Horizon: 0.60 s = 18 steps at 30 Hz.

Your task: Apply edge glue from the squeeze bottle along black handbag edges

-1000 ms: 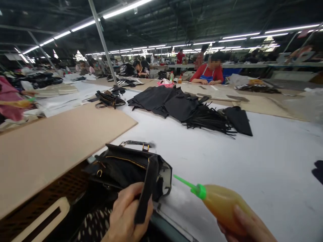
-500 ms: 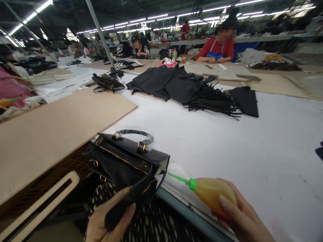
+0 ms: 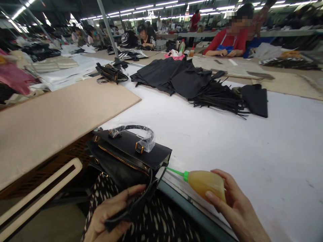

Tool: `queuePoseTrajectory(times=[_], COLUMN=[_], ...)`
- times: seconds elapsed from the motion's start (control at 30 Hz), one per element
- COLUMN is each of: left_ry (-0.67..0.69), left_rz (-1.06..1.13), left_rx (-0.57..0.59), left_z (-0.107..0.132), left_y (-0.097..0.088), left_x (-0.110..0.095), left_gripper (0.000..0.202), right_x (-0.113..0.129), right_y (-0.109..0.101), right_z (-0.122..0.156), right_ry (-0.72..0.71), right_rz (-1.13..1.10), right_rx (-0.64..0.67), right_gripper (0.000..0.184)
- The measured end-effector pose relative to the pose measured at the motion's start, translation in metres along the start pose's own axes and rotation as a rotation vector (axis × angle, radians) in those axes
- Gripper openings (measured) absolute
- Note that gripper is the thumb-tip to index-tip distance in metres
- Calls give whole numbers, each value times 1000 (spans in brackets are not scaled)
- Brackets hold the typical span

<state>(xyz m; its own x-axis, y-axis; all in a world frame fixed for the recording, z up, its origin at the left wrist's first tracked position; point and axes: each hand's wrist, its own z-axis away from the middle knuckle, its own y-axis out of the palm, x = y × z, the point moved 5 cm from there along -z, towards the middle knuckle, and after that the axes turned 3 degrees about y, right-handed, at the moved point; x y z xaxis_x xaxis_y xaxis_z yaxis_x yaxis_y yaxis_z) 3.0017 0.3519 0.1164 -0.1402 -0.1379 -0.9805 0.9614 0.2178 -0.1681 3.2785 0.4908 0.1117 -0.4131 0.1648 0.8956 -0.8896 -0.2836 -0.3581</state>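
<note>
A black handbag [image 3: 128, 156] with a gold zip and a plastic-wrapped handle rests at the near edge of the white table [image 3: 227, 141], partly over my lap. My left hand [image 3: 108, 215] is closed on a black flap or strap of the bag, pulling it open at the bag's near side. My right hand [image 3: 237, 208] is wrapped round a soft amber glue bottle [image 3: 205, 183]. Its green nozzle [image 3: 175, 172] points left and touches the bag's open side edge.
A brown board [image 3: 58, 114] lies to the left. A heap of black fabric pieces and straps [image 3: 196, 84] sits mid-table, another black bag [image 3: 111, 74] farther back. A person in red [image 3: 227, 40] works at the far side; other workers sit behind.
The view has tilted down and the bag now sits flatter with its handle up. The glue nozzle has moved left to the bag's edge. My left hand has slid lower along the flap.
</note>
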Motion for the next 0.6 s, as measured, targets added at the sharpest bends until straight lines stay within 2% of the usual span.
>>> queuePoseTrajectory(times=[0.1, 0.2, 0.37, 0.43, 0.6], left_ry=[6, -11, -15, -18, -25], left_rz=[49, 96, 96, 89, 47], left_rx=[65, 14, -20, -60, -252], left_z=[3, 5, 6, 5, 4], left_y=[1, 1, 5, 5, 7], left_x=[11, 13, 2, -2, -13], left_gripper=[26, 31, 33, 32, 38], right_x=[-9, -9, 7, 11, 11], right_y=[0, 1, 4, 4, 2], right_z=[-4, -4, 4, 6, 7], right_ry=[-13, -5, -24, -22, -31], right_rz=[35, 54, 87, 67, 64], right_rx=[48, 37, -63, -65, 5], right_gripper=[56, 56, 52, 53, 57])
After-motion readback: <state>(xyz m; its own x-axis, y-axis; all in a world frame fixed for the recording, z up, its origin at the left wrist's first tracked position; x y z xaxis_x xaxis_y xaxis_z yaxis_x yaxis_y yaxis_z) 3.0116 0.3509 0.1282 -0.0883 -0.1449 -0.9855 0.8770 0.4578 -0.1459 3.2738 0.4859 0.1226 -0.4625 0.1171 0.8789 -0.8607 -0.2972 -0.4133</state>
